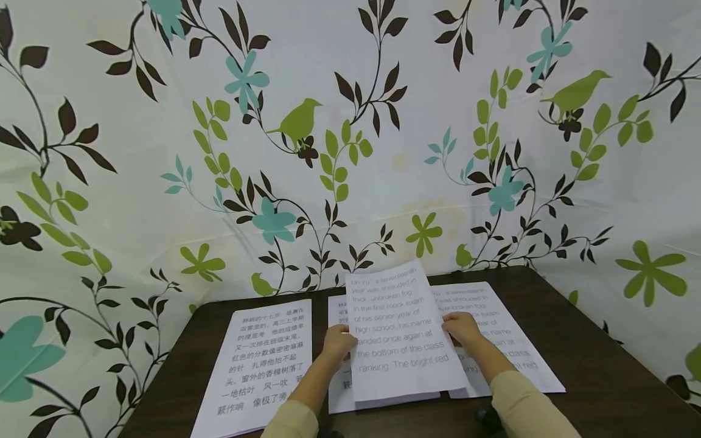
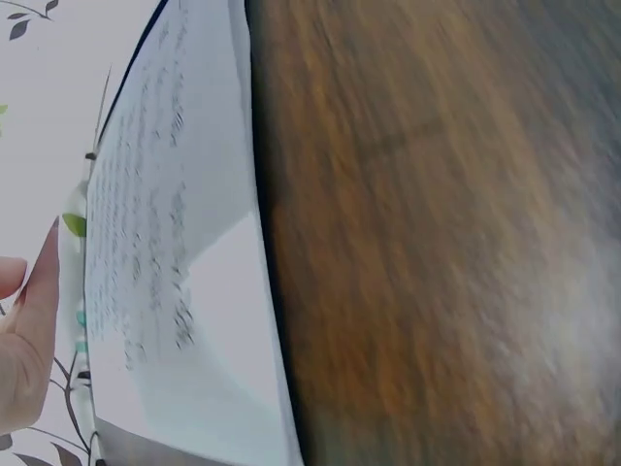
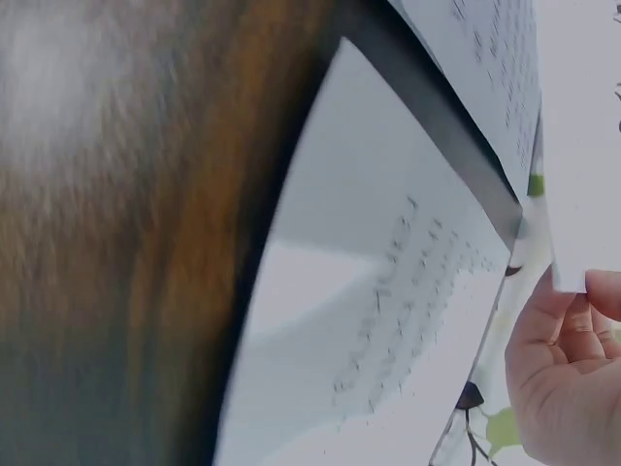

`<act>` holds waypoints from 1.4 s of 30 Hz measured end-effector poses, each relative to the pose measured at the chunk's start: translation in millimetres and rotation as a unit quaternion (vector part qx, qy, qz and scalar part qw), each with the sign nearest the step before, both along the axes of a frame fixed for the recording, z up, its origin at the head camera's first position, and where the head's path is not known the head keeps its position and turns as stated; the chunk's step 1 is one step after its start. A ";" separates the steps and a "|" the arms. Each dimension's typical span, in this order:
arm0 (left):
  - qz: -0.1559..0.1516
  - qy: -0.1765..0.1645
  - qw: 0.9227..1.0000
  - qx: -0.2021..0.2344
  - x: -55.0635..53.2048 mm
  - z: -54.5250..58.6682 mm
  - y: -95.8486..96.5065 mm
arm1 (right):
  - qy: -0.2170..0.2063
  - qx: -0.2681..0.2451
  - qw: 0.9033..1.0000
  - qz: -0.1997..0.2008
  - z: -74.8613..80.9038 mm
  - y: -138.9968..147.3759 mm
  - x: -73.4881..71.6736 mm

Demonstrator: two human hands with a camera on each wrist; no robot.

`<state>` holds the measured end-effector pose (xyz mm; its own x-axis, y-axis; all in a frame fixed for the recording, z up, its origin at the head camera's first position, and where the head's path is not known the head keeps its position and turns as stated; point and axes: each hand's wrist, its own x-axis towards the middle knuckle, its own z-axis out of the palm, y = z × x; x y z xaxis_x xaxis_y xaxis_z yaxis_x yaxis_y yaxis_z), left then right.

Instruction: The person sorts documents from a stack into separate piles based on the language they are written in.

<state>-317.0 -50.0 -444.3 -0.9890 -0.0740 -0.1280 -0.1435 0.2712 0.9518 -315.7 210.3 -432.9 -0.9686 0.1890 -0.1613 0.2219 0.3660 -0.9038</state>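
Note:
Upright above the table's middle is a white sheet of paper point(image 1: 394, 328) with large English print, maybe more than one sheet thick. My left hand point(image 1: 338, 344) holds its left edge, thumb in front. My right hand point(image 1: 462, 328) grips the opposite edge. In the right wrist view, the right hand point(image 3: 568, 369) pinches the paper point(image 3: 580, 146) between thumb and fingers. The left wrist view shows the left hand point(image 2: 27, 340) only in part, at the frame's border. Behind the raised paper, a middle stack with Chinese print point(image 1: 339, 389) is mostly covered.
A Chinese-print paper stack point(image 1: 263, 359) lies at the left of the dark wooden table point(image 1: 591, 365). An English-print stack point(image 1: 515, 347) lies at the right, partly behind the raised paper. A dark object point(image 1: 487, 417) sits near the right sleeve. Patterned cloth point(image 1: 383, 152) hangs behind.

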 end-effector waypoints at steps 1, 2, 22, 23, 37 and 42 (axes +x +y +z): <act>-0.003 0.000 1.000 0.004 -0.5 1.2 0.8 | 0.003 -0.001 1.000 0.000 1.4 1.1 -0.4; -0.005 0.001 1.000 0.005 -1.0 2.5 1.5 | 0.005 -0.003 1.000 0.000 2.7 2.2 -0.8; -0.037 0.000 0.999 0.035 -8.3 31.2 36.8 | 0.015 0.000 0.999 -0.030 25.8 40.7 3.8; -0.039 0.000 0.999 0.038 -8.0 32.6 39.1 | 0.014 0.001 0.999 -0.031 26.6 43.2 4.6; -0.075 -0.005 0.995 0.065 -3.2 29.9 81.9 | 0.008 0.017 0.998 -0.052 22.6 91.6 15.2; -0.079 -0.002 0.993 0.089 0.5 29.9 97.1 | 0.000 0.008 0.998 -0.062 26.5 105.0 19.5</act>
